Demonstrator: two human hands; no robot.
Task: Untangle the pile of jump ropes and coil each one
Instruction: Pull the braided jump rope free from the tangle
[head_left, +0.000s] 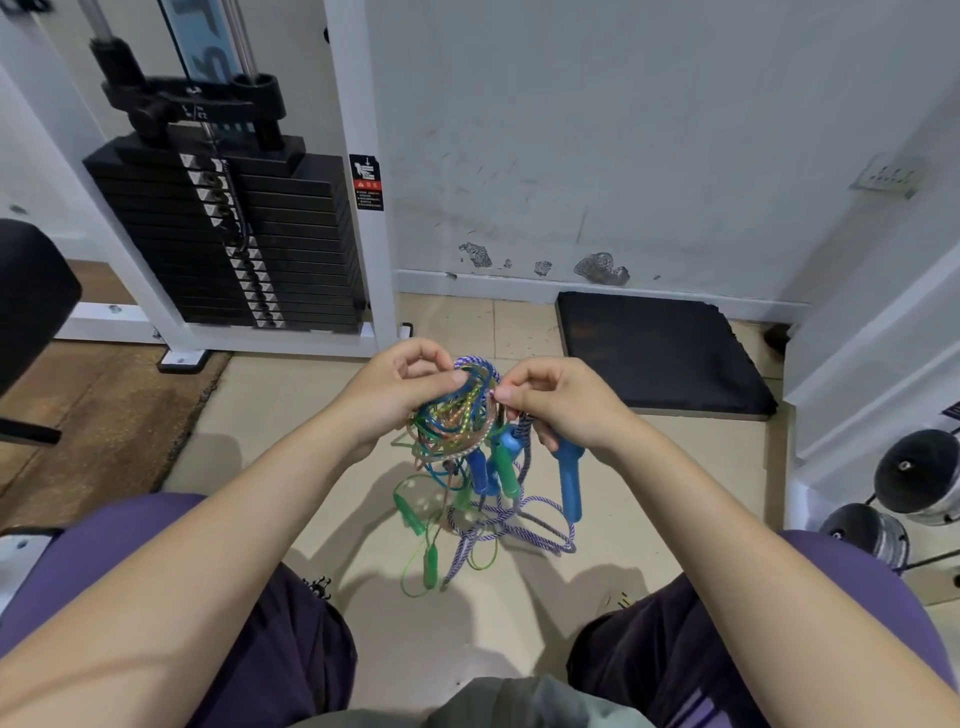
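A tangled pile of jump ropes (457, 421) hangs in the air between my hands, above the tiled floor. It mixes thin green, blue and clear cords with a purple-and-white braided rope (524, 519). My left hand (395, 389) pinches strands at the top left of the knot. My right hand (556, 400) pinches cords at the top right and grips a blue handle (569, 480) that points down. More blue and green handles (493, 470) dangle below the knot. Two green handles (421, 540) hang lowest on loose loops.
A black weight stack (234, 244) in a white frame stands at the back left. A black floor mat (660, 353) lies against the wall at the back right. Dumbbells (909, 493) sit on the right. My knees frame the bottom of the view.
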